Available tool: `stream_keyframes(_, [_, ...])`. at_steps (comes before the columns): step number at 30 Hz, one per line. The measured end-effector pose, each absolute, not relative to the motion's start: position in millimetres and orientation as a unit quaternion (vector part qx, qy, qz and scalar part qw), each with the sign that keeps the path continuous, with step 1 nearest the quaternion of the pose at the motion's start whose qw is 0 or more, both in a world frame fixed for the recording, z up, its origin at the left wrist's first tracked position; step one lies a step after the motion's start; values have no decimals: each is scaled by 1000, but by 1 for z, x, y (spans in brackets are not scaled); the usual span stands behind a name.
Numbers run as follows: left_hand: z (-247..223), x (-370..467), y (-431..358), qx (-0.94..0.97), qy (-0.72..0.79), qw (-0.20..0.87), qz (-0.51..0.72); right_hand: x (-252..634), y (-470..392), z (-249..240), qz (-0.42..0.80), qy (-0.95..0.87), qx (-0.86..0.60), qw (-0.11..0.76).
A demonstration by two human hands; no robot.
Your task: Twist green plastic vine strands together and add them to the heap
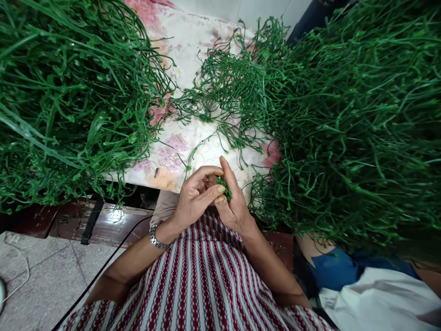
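Close in front of my striped top, both hands meet over the near edge of the cloth-covered table. Between them is a small bunch of green stem tips (pixel 224 187), partly hidden by the fingers. My left hand (pixel 198 193), with a metal watch at the wrist, pinches the bunch with its thumb pressed on it. My right hand (pixel 232 197) closes around the other side, its index finger pointing up. A few loose green stems (pixel 193 156) lie on the cloth just beyond my left hand.
Large heaps of thin green stems with small knobs rise at the left (pixel 76 101) and right (pixel 354 124). A thinner tangle (pixel 237 82) joins them across the floral tablecloth (pixel 203 142). A small dark object (pixel 156 172) lies near the table edge. Another person's blue clothing (pixel 334 269) shows lower right.
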State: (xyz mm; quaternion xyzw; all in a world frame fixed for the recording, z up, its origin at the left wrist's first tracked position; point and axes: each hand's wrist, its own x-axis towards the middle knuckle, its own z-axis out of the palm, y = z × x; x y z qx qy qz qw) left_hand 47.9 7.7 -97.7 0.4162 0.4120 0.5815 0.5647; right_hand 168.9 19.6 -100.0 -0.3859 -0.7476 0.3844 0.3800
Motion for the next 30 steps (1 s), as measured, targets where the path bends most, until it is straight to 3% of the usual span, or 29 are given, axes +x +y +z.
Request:
stream_keyframes(8, [-105, 53, 5, 383, 393, 589, 594, 170, 15, -100, 537, -608, -401, 426])
stream_keyframes(14, [-102, 56, 4, 410, 449, 528, 593, 167, 17, -99, 526, -602, -393, 454])
stream_keyframes(30, [-98, 58, 10, 439, 464, 527, 561, 166, 21, -98, 505, -621, -397, 448])
